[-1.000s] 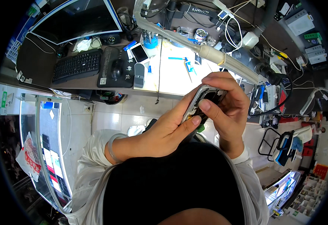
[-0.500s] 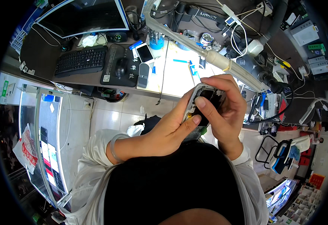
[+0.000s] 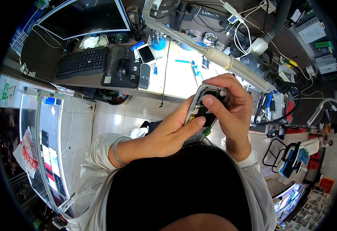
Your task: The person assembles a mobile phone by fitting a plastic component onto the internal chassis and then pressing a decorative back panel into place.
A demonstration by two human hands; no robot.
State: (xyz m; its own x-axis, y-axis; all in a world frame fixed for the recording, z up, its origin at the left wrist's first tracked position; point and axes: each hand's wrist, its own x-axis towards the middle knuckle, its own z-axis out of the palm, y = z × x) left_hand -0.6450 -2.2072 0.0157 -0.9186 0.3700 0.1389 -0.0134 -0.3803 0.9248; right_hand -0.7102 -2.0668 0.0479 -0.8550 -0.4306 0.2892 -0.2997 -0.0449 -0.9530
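Observation:
An opened smartphone (image 3: 209, 120) with a pale metal frame is held up in front of my chest, tilted, its dark inner parts showing. My left hand (image 3: 170, 134) wraps its left side, with the thumb resting over the lower inside. From the right, my right hand (image 3: 234, 115) grips the upper right edge; its thumb presses on the inside near the top. A dark flat panel (image 3: 192, 141) shows at the phone's lower end, beside a small green patch. The fingers behind the phone are mostly hidden.
Beyond my hands stands a workbench with a brightly lit white mat (image 3: 164, 86), a white phone (image 3: 146, 54), a keyboard (image 3: 82, 62) and a mouse (image 3: 122, 68). A thick ribbed hose (image 3: 176, 35) crosses above the mat. A glass display case (image 3: 41, 142) is at left, a chair (image 3: 288, 161) at right.
The phone and both hands have shifted very slightly left. My right thumb has moved a little higher inside the phone, and more of the interior shows between the thumbs.

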